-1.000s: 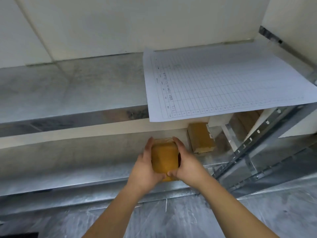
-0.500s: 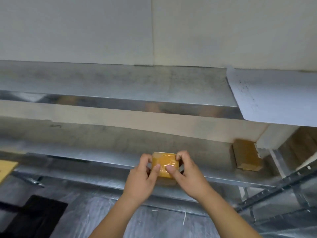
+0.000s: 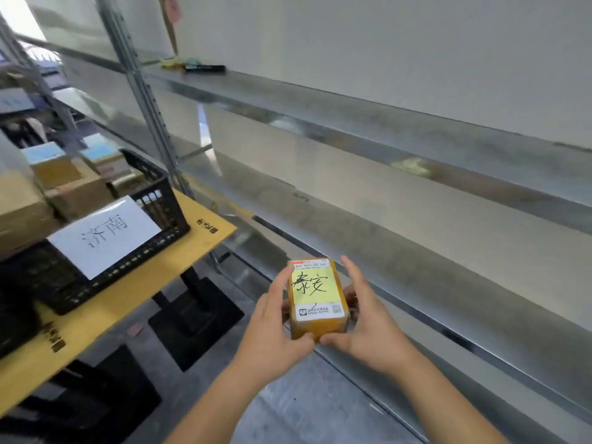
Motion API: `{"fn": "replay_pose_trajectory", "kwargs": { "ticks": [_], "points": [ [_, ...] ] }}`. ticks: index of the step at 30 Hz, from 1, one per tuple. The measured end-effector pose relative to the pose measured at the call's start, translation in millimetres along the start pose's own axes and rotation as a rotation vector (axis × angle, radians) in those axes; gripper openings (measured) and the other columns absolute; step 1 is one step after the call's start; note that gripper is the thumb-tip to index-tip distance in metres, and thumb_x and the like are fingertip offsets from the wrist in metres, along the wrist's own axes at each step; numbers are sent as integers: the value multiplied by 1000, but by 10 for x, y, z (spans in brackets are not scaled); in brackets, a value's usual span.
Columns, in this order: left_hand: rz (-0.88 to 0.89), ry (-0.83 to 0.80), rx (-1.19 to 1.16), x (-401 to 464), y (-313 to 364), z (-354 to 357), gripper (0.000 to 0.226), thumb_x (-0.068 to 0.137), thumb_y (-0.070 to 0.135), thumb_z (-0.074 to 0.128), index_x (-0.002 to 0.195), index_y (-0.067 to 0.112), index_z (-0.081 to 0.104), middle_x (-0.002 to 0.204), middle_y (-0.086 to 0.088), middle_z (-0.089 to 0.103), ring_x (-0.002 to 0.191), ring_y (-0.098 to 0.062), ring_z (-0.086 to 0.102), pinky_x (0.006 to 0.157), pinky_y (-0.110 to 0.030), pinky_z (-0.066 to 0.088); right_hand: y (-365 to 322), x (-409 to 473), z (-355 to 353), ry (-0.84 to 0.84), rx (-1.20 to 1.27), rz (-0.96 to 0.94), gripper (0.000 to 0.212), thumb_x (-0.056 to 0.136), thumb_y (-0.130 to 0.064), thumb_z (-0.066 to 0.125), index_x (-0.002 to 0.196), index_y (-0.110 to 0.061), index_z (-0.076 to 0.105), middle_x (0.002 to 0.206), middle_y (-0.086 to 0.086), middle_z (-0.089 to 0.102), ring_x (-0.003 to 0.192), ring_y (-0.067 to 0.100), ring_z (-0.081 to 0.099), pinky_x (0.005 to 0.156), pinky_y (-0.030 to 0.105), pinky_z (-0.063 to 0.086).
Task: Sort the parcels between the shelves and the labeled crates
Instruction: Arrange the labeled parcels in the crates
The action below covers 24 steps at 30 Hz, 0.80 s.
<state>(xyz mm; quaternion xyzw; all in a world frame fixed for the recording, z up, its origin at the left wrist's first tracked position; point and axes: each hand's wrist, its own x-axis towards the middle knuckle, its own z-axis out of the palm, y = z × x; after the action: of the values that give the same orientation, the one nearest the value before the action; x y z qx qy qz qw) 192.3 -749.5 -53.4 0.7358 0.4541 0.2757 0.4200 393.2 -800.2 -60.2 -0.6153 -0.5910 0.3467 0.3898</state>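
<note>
A small brown taped parcel (image 3: 320,325) with a yellow handwritten note and a white shipping label on top is held in front of me, off the shelves. My left hand (image 3: 272,331) grips its left side and near corner. My right hand (image 3: 368,328) grips its right side, fingers spread along the edge. A black crate (image 3: 160,200) with a white paper label sits on a wooden table (image 3: 134,296) to the left, filled with several cardboard parcels (image 3: 73,190).
Bare metal shelves (image 3: 416,145) run along the right, with an upright post (image 3: 144,91) at centre left. A black marker and yellow notes (image 3: 192,67) lie on the upper shelf. The table's black base (image 3: 192,318) stands on the grey floor.
The view has swung left from the shelf to the crate table. The parcel has come off the lower shelf and been turned, so its labelled face is now up.
</note>
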Motion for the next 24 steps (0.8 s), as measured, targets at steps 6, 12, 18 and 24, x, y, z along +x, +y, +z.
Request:
{"fn": "replay_pose_trajectory", "kwargs": {
  "ticks": [6,12,18,24],
  "points": [
    [-92,86,109,-495,-547,-1055,84,79,25,70,135,70,26,116,15,35,105,2,51,89,-12,47,-460,422,1177,-174,-10,-152,104,68,-18,92,142,-68,38,120,-21,43,116,2,59,95,27,55],
    [-198,279,140,-993,-958,-1875,71,79,37,69,137,62,36,119,15,34,106,1,52,96,-18,45,-944,805,2138,-306,-33,-334,99,58,-18,95,132,-67,50,110,-20,45,108,7,65,92,28,57],
    [-331,503,183,-1414,-1210,-2467,68,77,46,72,125,75,33,122,19,37,111,5,49,99,-13,41,-1421,1112,2962,-571,3,-411,90,60,-30,94,134,-62,54,110,-19,45,108,2,61,94,19,51],
    [-449,700,176,-1525,-1437,-2930,73,67,56,79,127,70,40,127,30,40,112,16,45,94,-10,43,-1804,1520,3606,-769,-10,-487,89,68,-39,90,136,-66,39,113,-33,36,118,-9,48,102,16,44]
  ]
}}
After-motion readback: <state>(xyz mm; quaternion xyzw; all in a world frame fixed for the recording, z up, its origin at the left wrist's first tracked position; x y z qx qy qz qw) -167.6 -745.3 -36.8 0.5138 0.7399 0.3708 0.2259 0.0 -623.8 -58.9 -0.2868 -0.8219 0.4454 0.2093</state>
